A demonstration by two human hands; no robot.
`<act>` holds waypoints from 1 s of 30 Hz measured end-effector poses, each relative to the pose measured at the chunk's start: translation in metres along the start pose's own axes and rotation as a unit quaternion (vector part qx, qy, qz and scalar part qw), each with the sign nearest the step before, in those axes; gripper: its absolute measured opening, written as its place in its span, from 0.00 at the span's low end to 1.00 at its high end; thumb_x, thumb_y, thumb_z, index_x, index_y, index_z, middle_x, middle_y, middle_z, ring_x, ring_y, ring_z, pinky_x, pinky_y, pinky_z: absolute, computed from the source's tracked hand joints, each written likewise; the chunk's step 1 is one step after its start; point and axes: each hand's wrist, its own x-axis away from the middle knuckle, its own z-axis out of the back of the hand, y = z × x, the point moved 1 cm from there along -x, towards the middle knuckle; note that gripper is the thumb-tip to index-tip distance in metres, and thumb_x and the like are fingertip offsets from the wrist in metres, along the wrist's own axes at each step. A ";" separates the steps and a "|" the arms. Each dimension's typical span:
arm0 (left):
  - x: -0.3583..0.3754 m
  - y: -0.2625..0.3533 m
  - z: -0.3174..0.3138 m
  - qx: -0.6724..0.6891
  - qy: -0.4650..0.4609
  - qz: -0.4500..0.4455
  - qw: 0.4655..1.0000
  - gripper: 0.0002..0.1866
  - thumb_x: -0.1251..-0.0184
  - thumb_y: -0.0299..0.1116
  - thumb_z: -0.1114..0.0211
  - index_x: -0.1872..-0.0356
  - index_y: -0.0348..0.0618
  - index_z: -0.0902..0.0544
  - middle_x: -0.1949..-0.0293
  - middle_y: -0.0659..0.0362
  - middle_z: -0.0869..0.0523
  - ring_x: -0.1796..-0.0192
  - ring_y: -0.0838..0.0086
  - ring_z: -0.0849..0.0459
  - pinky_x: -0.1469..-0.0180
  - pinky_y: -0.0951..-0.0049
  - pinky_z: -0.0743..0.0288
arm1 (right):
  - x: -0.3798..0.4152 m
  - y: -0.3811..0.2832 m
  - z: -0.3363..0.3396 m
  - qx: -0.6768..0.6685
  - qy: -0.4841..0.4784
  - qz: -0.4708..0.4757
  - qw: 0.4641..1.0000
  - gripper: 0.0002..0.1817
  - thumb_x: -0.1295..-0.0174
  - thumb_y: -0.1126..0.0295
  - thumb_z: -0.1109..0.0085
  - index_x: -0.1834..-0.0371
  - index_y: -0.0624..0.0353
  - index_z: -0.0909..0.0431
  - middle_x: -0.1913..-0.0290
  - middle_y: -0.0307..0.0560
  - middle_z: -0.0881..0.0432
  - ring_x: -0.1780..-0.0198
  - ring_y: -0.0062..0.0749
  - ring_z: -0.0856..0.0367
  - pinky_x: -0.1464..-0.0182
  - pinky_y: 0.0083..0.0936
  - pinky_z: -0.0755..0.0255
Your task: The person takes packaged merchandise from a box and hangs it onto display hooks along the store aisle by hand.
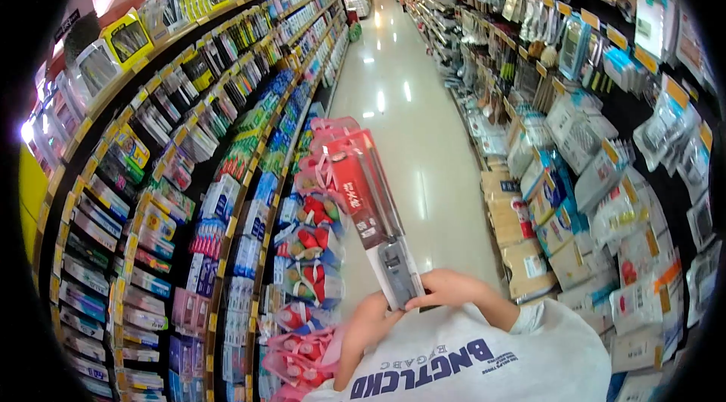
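Both hands are closed on the lower end of a long, narrow retail pack (368, 198), held upright and slanting away in front of my body. The pack has a red upper card with white print, a clear plastic front and a dark grey handle-like part near the bottom. I cannot make out exactly what tool is inside. My left hand (368, 324) grips the bottom left edge. On the right side, my right hand (450, 288) has its thumb across the lower front of the pack. The two hands nearly meet there.
The left shelf (253, 167) carries toothbrush packs and boxed goods, with pink and red plush-like items (314, 281) at its edge. Packaged kitchen tools (578, 126) hang on the right rack. A shiny tiled aisle floor (386, 69) runs ahead between them.
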 end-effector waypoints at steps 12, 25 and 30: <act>-0.163 -0.036 -0.020 0.081 -0.137 -0.003 0.987 0.16 0.46 0.32 0.39 0.57 0.38 0.24 0.63 0.45 0.21 0.59 0.56 0.21 0.56 0.66 0.29 | -0.019 0.104 0.071 -0.151 0.105 -0.127 0.975 0.25 0.46 0.52 0.41 0.55 0.62 0.25 0.60 0.57 0.20 0.58 0.42 0.22 0.55 0.29 0.31; -0.375 -0.076 0.058 0.054 -0.172 -0.135 0.974 0.14 0.51 0.25 0.43 0.60 0.35 0.27 0.65 0.43 0.22 0.60 0.50 0.24 0.57 0.62 0.31 | -0.146 0.153 0.211 -0.135 0.269 -0.100 0.949 0.22 0.50 0.55 0.36 0.61 0.63 0.25 0.75 0.48 0.24 0.75 0.30 0.30 0.71 0.24 0.34; -0.433 -0.095 0.081 0.072 -0.187 -0.202 0.959 0.17 0.51 0.25 0.42 0.57 0.35 0.27 0.63 0.44 0.22 0.59 0.51 0.23 0.56 0.63 0.30 | -0.188 0.157 0.263 -0.091 0.225 -0.142 0.960 0.23 0.50 0.54 0.37 0.59 0.62 0.25 0.72 0.50 0.22 0.72 0.34 0.26 0.67 0.26 0.32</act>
